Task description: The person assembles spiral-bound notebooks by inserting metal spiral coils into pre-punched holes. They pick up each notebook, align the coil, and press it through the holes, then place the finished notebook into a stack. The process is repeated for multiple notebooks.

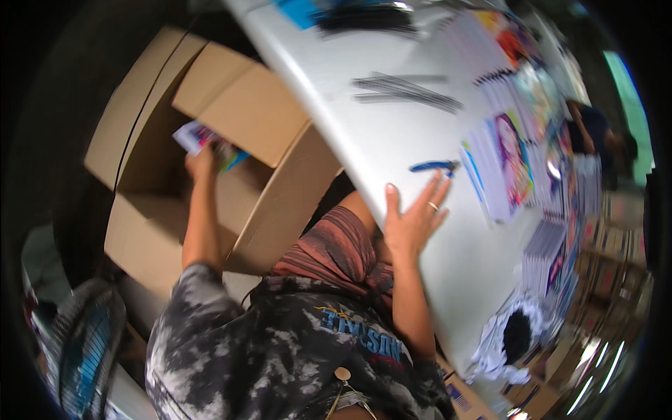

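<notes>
My left hand reaches down into an open cardboard box and grips a colourful notebook. Part of its cover shows past my fingers; the rest is hidden by the hand and slightly blurred. Flat on the white table, my right hand rests with its fingers spread and nothing in it. Just beyond those fingertips lie small blue-handled pliers. Farther up the tabletop are several loose dark spiral binding coils.
Stacks of notebooks with bright covers run along the table's right side. More dark coils lie at the far end. White cloth with a black item sits at the near right. A fan stands at lower left; another person is far right.
</notes>
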The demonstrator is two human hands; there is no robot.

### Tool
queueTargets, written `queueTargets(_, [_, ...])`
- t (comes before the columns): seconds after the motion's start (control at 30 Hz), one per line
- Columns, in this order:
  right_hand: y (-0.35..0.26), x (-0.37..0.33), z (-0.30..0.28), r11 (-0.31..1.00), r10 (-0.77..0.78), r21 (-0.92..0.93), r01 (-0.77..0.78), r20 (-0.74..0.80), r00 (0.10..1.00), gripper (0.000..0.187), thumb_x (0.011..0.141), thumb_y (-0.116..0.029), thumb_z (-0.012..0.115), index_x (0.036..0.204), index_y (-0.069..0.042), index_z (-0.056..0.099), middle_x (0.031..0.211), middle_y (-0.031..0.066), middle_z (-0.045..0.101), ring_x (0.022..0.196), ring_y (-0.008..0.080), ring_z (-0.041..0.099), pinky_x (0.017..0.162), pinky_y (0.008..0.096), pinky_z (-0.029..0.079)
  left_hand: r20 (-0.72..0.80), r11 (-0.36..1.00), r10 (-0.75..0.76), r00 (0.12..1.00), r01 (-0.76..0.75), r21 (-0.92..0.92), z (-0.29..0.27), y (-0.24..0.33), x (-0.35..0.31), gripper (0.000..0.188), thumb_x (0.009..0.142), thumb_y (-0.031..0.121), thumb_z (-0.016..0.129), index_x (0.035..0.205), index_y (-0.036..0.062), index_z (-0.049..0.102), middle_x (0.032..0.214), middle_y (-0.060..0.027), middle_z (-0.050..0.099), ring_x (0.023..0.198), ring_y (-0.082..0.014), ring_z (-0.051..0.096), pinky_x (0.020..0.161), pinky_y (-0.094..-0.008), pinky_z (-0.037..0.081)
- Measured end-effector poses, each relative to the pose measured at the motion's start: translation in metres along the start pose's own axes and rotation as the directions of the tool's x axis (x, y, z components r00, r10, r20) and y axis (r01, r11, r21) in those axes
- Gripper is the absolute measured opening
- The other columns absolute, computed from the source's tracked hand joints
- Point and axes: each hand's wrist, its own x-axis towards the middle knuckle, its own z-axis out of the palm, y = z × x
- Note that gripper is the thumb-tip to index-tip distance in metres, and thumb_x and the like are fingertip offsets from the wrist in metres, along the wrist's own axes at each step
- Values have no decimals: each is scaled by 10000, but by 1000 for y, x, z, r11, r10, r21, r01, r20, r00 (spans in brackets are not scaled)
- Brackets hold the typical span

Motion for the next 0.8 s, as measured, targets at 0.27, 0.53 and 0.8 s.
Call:
queueTargets(0.27, [46, 33, 18, 930, -275, 218, 296, -121, 954, 484, 894, -184, 457, 1320, 17, 341, 1396, 261, 237, 1316, 348, 225, 1055, 491, 170, 89, 861, 391, 916, -330, -387, -224, 49, -181, 338, 788, 164, 655, 1046, -22, 542, 918, -89, 598, 764, -155, 588, 680, -277, 478])
queueTargets(0.53, [98, 56, -14, 836, -172, 483, 261, -222, 960, 456, 852, -191, 555, 1276, -71, 437, 1333, 220, 383, 1206, 354, 408, 983, 447, 328, 385, 625, 554, 738, -63, -778, -185, 133, -272, 319, 867, 217, 524, 1072, -23, 576, 1047, -93, 597, 960, -187, 570, 862, -312, 432])
queueTargets(0.8, [187, -104, -270, 742, -34, 221, 633, -931, 365, 280, 899, -250, 455, 1002, -39, 607, 906, 41, 613, 863, 149, 538, 789, 307, 405, 941, 956, 293, -170, 17, -294, 65, 297, -438, 284, 821, 188, 619, 966, -50, 564, 906, -138, 638, 749, -183, 649, 698, -270, 533])
